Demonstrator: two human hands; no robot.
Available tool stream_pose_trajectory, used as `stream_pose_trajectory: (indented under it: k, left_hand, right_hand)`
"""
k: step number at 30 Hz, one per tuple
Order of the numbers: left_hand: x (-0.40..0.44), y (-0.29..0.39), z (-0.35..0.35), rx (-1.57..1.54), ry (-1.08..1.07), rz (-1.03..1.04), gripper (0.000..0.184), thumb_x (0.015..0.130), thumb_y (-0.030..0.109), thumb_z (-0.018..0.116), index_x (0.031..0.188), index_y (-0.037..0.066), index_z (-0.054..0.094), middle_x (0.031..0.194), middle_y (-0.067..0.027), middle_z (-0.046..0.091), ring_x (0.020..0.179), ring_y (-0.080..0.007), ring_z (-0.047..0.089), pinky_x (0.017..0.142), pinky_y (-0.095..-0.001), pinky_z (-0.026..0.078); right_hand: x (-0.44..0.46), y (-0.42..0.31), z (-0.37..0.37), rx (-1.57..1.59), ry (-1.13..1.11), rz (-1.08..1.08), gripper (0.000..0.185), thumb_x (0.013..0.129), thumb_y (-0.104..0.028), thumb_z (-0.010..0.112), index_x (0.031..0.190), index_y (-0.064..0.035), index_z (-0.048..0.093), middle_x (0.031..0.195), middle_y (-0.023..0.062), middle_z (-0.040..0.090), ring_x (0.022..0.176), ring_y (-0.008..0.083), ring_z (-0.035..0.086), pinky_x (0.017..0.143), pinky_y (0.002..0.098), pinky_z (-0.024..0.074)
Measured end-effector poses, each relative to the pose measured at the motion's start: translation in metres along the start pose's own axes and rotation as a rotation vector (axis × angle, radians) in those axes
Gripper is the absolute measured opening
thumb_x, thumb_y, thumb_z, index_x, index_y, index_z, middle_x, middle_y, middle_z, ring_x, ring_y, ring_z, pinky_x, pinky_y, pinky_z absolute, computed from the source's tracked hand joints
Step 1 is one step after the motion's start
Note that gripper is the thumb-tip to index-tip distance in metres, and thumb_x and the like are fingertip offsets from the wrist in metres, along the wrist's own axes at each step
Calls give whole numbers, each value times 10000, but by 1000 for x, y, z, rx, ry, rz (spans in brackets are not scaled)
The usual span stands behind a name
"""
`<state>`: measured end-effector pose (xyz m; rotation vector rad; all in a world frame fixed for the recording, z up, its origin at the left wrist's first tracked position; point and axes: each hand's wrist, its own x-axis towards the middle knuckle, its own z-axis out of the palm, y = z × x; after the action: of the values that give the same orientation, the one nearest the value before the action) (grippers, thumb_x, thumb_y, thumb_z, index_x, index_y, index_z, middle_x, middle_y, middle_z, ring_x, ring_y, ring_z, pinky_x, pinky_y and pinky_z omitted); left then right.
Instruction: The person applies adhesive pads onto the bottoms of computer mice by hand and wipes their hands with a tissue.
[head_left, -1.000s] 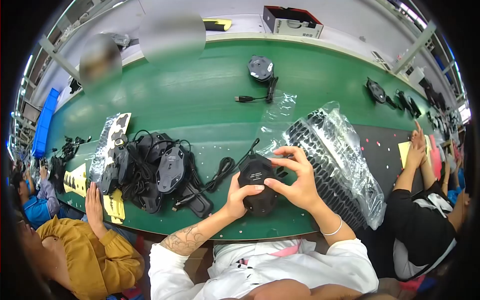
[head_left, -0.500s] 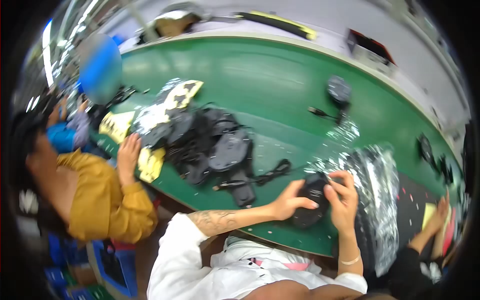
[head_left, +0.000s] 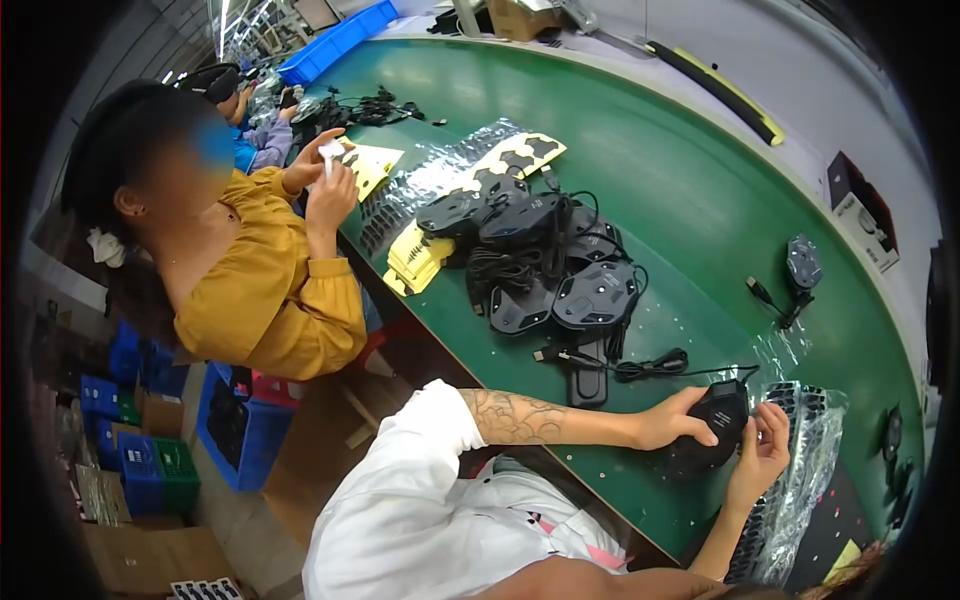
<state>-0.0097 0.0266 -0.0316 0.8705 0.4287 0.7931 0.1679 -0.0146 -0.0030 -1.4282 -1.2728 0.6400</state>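
Observation:
My left hand (head_left: 672, 420) is closed around a black computer mouse (head_left: 722, 412), thumb across its face. The mouse's underside with small printed text faces me, and its cable runs off the top end. At the mouse's right edge is my right hand (head_left: 762, 452), fingers curled together; whatever they pinch, if anything, is too small to make out. A coiled USB cable (head_left: 650, 368) lies left of the mouse. Beneath and right of my right hand are clear plastic sheets of black stickers (head_left: 808, 440).
A pile of black mice (head_left: 595, 290) lies on the green table (head_left: 470, 85), beside yellow sticker sheets (head_left: 418, 258). A co-worker in a mustard top (head_left: 270, 270) sits at left, holding something white. Another mouse (head_left: 803, 262) lies at right. Blue bins (head_left: 250, 430) stand on the floor.
The view has swung left, shifting table items rightward. My right hand has moved from the mouse's face to its right edge. The co-worker's hand has lifted from the sheets.

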Motion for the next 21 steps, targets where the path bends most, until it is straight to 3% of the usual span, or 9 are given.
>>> stream_pose_trajectory:
  k: [3, 8, 12, 15, 17, 18, 19, 21]
  left_hand:
    - [-5, 1, -6, 12, 31, -12, 377, 732, 27, 650, 1096, -3, 557, 913, -37, 637, 804, -111, 542, 771, -234, 441]
    - [-1, 4, -8, 266, -43, 147, 404, 723, 34, 650, 1108, -12, 534, 859, -51, 637, 767, -130, 559, 748, -249, 449]
    - [-3, 11, -3, 447, 115, 159, 385, 711, 40, 652, 1068, -14, 517, 805, -66, 625, 726, -149, 570, 718, -270, 457]
    - [-3, 17, -5, 498, 102, 137, 435, 711, 54, 648, 1121, -3, 515, 795, -88, 628, 695, -169, 576, 698, -302, 467]
    - [3, 8, -6, 454, 172, 217, 481, 737, 105, 622, 1162, -30, 444, 684, -131, 605, 594, -268, 552, 616, -364, 460]
    - [5, 4, -9, 436, 135, 206, 481, 737, 105, 622, 1162, -30, 444, 684, -131, 605, 594, -268, 552, 616, -364, 460]
    - [8, 1, -13, 523, 151, 238, 502, 735, 117, 631, 1176, -32, 441, 748, -140, 590, 648, -280, 546, 652, -372, 455]
    - [13, -2, -19, 704, 197, 317, 546, 733, 140, 649, 1204, -34, 434, 876, -157, 560, 756, -303, 535, 724, -388, 446]
  right_hand:
    - [2, 11, 1, -28, 18, -41, 201, 888, 17, 562, 1074, 0, 637, 1174, 86, 547, 987, 167, 535, 865, 252, 432]
    - [7, 1, 0, -71, 70, 36, 216, 867, 32, 580, 1073, -6, 631, 1166, 90, 554, 988, 181, 544, 877, 277, 441]
    - [5, -17, 11, -435, 260, -354, 245, 838, 55, 579, 1070, -5, 624, 1149, 96, 559, 952, 189, 554, 872, 306, 456]
    - [1, -52, 24, -468, 163, -530, 321, 799, 39, 608, 1117, -2, 603, 1128, 103, 564, 947, 208, 571, 876, 325, 464]
    - [-5, -97, 53, 28, -267, -201, 422, 771, 6, 637, 1188, -2, 569, 1135, 111, 570, 979, 231, 583, 895, 333, 464]
    - [-3, -105, 70, 78, -420, -199, 528, 735, 22, 613, 1256, -8, 532, 1174, 105, 595, 1016, 221, 594, 921, 324, 468]
    - [1, -112, 84, -22, -536, -248, 599, 712, 15, 652, 1293, -16, 507, 1247, 131, 565, 1071, 234, 584, 927, 333, 470]
    - [7, -118, 117, -241, -576, -551, 703, 679, -21, 727, 1336, -82, 488, 1361, 99, 484, 1176, 266, 518, 917, 359, 454]
